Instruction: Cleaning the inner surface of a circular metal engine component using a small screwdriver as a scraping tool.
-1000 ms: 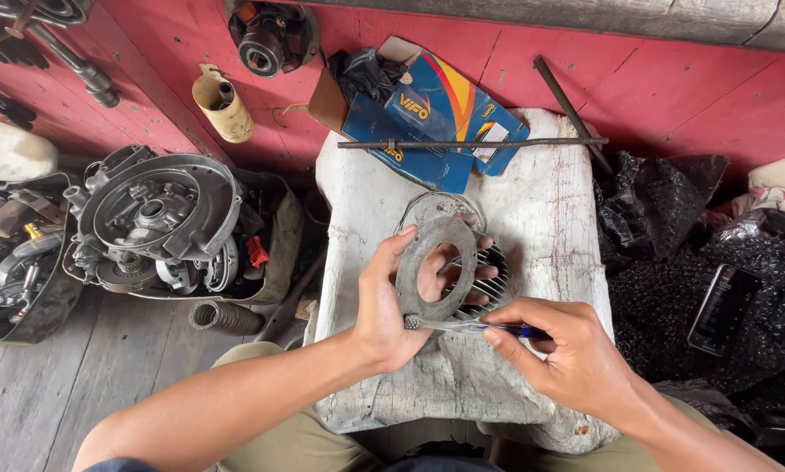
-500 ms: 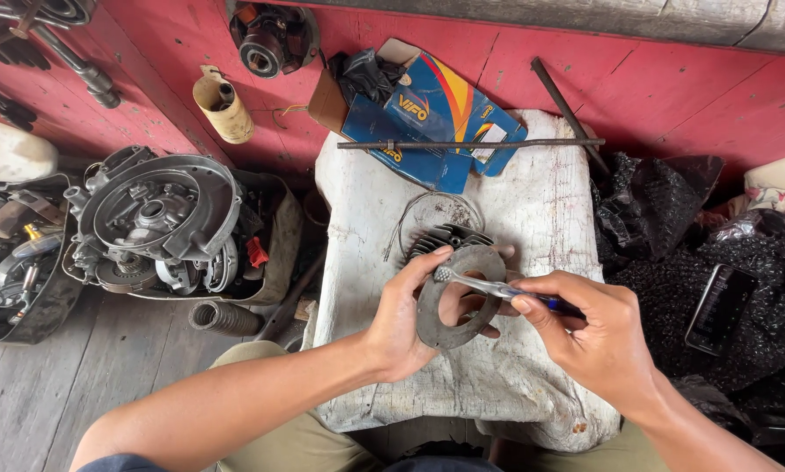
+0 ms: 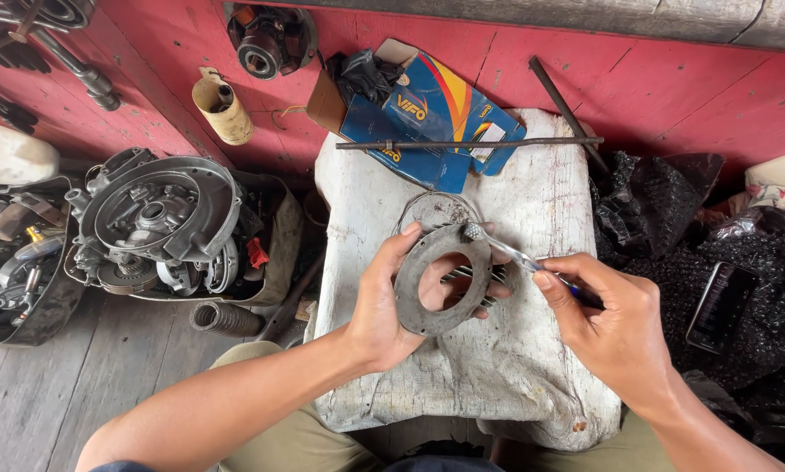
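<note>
The brush [image 3: 497,245] in the right hand [image 3: 615,328] has moved up to the ring's [image 3: 441,280] top edge.

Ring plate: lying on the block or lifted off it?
Lifted. The left hand holds the ring plate tilted above the white block; right hand holds a small brush to its rim.

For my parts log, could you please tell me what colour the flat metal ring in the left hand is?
The flat metal ring is dull grey, clearest in the head view.
</note>
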